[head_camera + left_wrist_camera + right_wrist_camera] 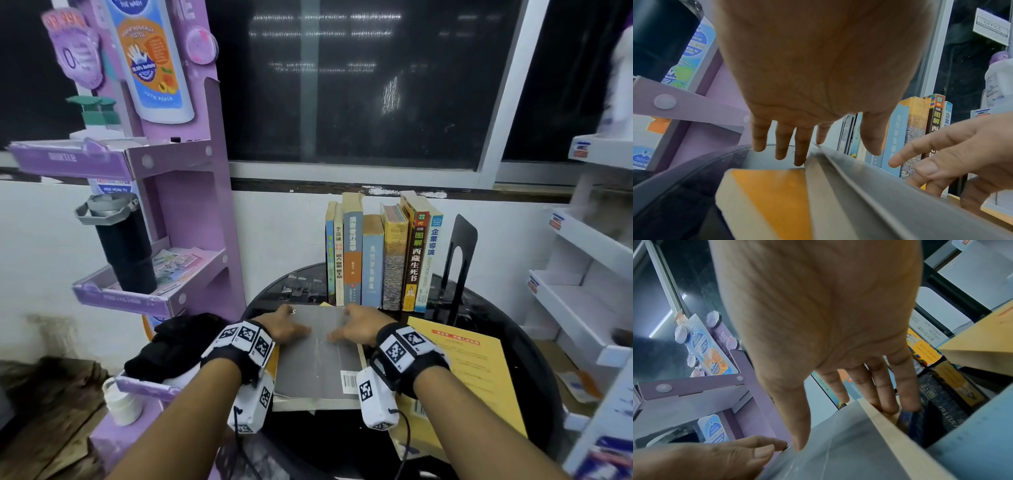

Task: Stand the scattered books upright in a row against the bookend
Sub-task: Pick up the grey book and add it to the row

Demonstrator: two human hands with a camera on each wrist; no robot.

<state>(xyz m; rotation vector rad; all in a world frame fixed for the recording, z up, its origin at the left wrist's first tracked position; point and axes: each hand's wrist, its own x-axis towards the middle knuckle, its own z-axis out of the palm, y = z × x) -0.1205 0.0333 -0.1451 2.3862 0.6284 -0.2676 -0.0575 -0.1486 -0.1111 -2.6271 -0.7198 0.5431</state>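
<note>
A grey book (317,356) lies flat on a stack at the front of the round black table (534,346). My left hand (286,325) rests at its left edge, fingers straight beside the spine (879,203) and thumb over the cover. My right hand (354,323) has its thumb on the cover (838,451) and straight fingers down the page edge. An orange book (772,198) lies under the grey one. A yellow book (472,370) lies flat to the right. Several books (380,257) stand in a row against the black bookend (460,260).
A purple cardboard display stand (185,205) with a black bottle (123,246) rises close on the left. Beside my left wrist lies a black cloth (178,342). White shelves (582,301) stand on the right. A wall and dark window are behind the table.
</note>
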